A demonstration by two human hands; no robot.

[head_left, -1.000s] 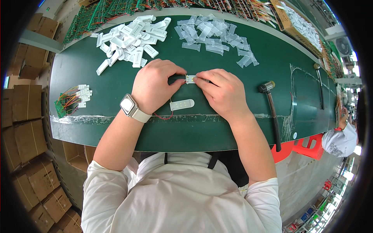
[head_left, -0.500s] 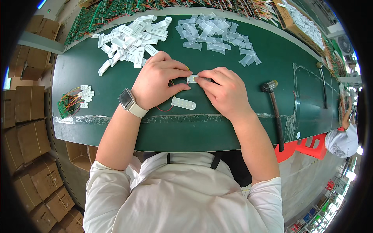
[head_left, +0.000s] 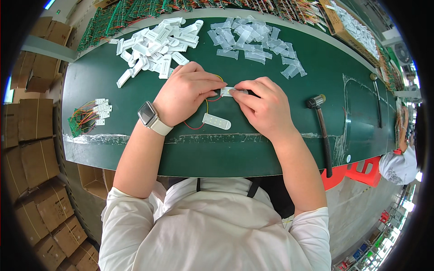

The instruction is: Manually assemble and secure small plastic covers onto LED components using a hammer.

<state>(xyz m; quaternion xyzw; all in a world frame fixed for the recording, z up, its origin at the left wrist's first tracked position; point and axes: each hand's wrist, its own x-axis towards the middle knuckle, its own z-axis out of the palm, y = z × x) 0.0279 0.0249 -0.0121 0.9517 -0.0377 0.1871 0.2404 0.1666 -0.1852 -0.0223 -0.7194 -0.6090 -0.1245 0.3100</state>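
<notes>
Above the green table (head_left: 217, 156), my right hand (head_left: 266, 106) pinches a small white LED board (head_left: 228, 91) between thumb and fingers. Closed fingers of my left hand (head_left: 187, 92) meet its left end, where thin red and yellow wires come out; the exact grip is partly hidden. Just below lies a white LED strip (head_left: 217, 121) with rounded right end, linked to red and yellow wires that run under my left hand. Beyond my left hand is a pile of white plastic housings (head_left: 158, 45). Translucent plastic covers (head_left: 253, 38) lie scattered beyond my right hand.
A hammer (head_left: 321, 131) rests right of my right arm, another (head_left: 376, 99) farther right. Wired green circuit boards (head_left: 74, 124) lie at left. Many more boards (head_left: 131, 17) line the far edge, beside a carton (head_left: 346, 34) of white parts. Red stools (head_left: 364, 171) stand at right.
My left fingertips have drawn closer together, and the thumb has moved up. More of the wires now shows below them. The whole scene has shifted slightly to the right.
</notes>
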